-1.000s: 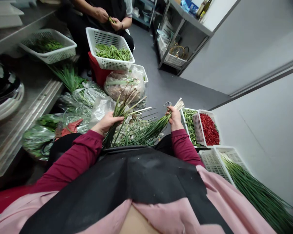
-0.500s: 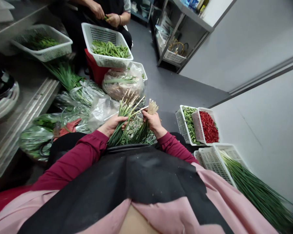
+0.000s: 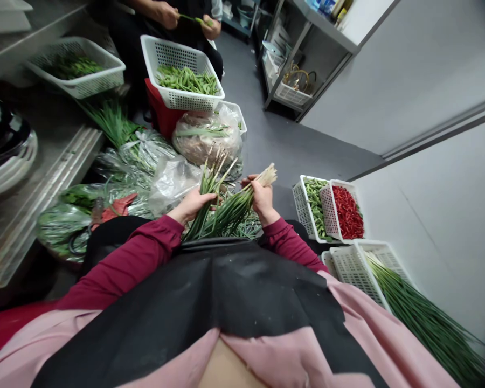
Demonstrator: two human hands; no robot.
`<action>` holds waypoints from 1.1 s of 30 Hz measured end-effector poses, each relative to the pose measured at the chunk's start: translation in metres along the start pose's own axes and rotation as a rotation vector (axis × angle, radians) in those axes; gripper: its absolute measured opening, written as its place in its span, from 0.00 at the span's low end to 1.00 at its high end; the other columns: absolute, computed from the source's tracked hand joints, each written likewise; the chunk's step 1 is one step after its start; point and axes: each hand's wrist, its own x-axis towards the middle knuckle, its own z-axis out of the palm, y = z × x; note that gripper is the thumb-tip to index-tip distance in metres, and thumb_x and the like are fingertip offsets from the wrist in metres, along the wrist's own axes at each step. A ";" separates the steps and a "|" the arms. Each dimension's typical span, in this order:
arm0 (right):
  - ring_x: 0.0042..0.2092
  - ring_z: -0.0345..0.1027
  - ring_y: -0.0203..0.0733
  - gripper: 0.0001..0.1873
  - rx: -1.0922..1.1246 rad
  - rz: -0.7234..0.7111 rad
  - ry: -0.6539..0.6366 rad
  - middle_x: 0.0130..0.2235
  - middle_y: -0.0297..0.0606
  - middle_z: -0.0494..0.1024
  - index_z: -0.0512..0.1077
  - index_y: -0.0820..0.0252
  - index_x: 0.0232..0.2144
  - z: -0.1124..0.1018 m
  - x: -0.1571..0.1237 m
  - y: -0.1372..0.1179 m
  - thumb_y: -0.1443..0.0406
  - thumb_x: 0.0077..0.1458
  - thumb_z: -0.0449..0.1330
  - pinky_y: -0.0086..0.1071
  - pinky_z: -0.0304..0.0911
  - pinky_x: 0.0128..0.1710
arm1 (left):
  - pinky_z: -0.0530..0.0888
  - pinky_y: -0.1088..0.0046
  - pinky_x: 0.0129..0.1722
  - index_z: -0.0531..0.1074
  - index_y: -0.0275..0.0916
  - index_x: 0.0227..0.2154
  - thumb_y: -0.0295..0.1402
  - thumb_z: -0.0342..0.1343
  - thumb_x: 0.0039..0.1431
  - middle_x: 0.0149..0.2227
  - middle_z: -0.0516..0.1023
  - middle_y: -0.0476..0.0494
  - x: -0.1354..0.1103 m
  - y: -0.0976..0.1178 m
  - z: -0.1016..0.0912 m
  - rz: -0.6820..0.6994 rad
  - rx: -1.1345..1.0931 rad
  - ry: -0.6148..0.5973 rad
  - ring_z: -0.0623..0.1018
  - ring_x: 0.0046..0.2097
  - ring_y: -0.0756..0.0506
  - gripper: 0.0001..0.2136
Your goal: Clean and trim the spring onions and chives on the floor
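The person's left hand (image 3: 192,205) grips a bunch of green chives (image 3: 208,198), its fingers (image 3: 205,198) clamped around the stalks. The right hand (image 3: 262,202) holds a 2nd bunch of chives (image 3: 231,210) on a slant, its fingers (image 3: 255,188) clamped just below the pale trimmed ends. Both bunches sit over a loose heap of chives (image 3: 242,229) just beyond a black apron (image 3: 186,291). To the right, 2 white plastic baskets touch on the grey floor (image 3: 291,156), one of green pods (image 3: 313,199), the other of red chillies (image 3: 347,211). Ahead, a co-worker's hands (image 3: 189,21) pinch a pod above a white basket (image 3: 181,70) on a red stool (image 3: 157,113). Plastic bags of greens (image 3: 60,226) lie beside a stainless steel worktop (image 3: 44,183). Packages on a metal shelf (image 3: 323,27) carry labels too small to read.
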 end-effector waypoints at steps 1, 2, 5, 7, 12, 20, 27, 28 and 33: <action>0.27 0.68 0.34 0.12 -0.033 -0.048 0.016 0.26 0.32 0.74 0.70 0.60 0.33 -0.004 0.003 -0.002 0.62 0.43 0.59 0.29 0.66 0.30 | 0.73 0.74 0.24 0.70 0.32 0.32 0.32 0.63 0.45 0.29 0.78 0.41 0.000 0.000 0.000 0.029 0.029 0.004 0.77 0.28 0.47 0.12; 0.26 0.67 0.33 0.12 -0.093 -0.086 0.011 0.24 0.30 0.73 0.71 0.61 0.33 -0.007 0.004 -0.003 0.62 0.44 0.59 0.28 0.65 0.29 | 0.73 0.74 0.24 0.70 0.33 0.31 0.32 0.63 0.46 0.28 0.77 0.42 0.000 -0.001 0.000 0.060 0.069 -0.005 0.76 0.26 0.48 0.12; 0.22 0.60 0.32 0.12 -0.341 -0.062 -0.163 0.18 0.28 0.67 0.72 0.62 0.28 -0.006 0.000 -0.003 0.58 0.44 0.62 0.27 0.60 0.25 | 0.69 0.75 0.20 0.68 0.34 0.30 0.33 0.62 0.46 0.24 0.74 0.47 -0.001 -0.003 0.002 0.161 0.231 -0.042 0.72 0.21 0.50 0.11; 0.20 0.57 0.31 0.14 -0.436 0.003 -0.288 0.16 0.27 0.65 0.70 0.62 0.23 0.002 -0.007 0.001 0.57 0.42 0.65 0.27 0.56 0.23 | 0.66 0.77 0.19 0.68 0.35 0.29 0.33 0.63 0.45 0.21 0.71 0.50 -0.002 -0.005 0.004 0.212 0.320 -0.059 0.69 0.19 0.51 0.11; 0.19 0.54 0.32 0.15 -0.338 0.185 -0.309 0.16 0.28 0.62 0.65 0.59 0.19 0.022 -0.017 0.015 0.59 0.41 0.67 0.27 0.53 0.19 | 0.63 0.78 0.20 0.70 0.33 0.38 0.36 0.67 0.43 0.24 0.74 0.50 -0.005 -0.006 0.006 0.242 0.339 -0.160 0.68 0.21 0.53 0.19; 0.19 0.55 0.32 0.16 -0.056 0.274 -0.401 0.17 0.28 0.62 0.65 0.58 0.22 0.018 -0.019 0.025 0.58 0.43 0.68 0.31 0.60 0.22 | 0.64 0.77 0.17 0.70 0.33 0.39 0.47 0.64 0.47 0.25 0.76 0.46 -0.004 -0.007 0.007 0.047 0.026 -0.164 0.67 0.19 0.53 0.23; 0.17 0.55 0.30 0.17 0.003 0.193 -0.462 0.17 0.26 0.63 0.68 0.60 0.25 0.017 -0.025 0.027 0.54 0.42 0.68 0.27 0.52 0.18 | 0.62 0.79 0.18 0.70 0.33 0.35 0.39 0.68 0.42 0.23 0.72 0.51 -0.001 -0.008 0.005 0.107 0.019 -0.111 0.66 0.19 0.55 0.20; 0.18 0.55 0.30 0.17 -0.005 0.186 -0.457 0.17 0.26 0.63 0.68 0.60 0.25 0.017 -0.026 0.026 0.54 0.42 0.68 0.27 0.52 0.19 | 0.61 0.79 0.17 0.70 0.33 0.35 0.38 0.69 0.41 0.21 0.70 0.53 -0.001 -0.007 0.005 0.122 0.044 -0.101 0.65 0.19 0.55 0.20; 0.19 0.56 0.30 0.17 -0.155 0.138 -0.384 0.18 0.29 0.65 0.68 0.61 0.21 0.014 -0.023 0.020 0.55 0.43 0.68 0.27 0.53 0.19 | 0.58 0.78 0.17 0.71 0.33 0.34 0.38 0.69 0.41 0.21 0.68 0.53 -0.002 -0.004 0.005 0.164 0.159 -0.073 0.63 0.18 0.55 0.19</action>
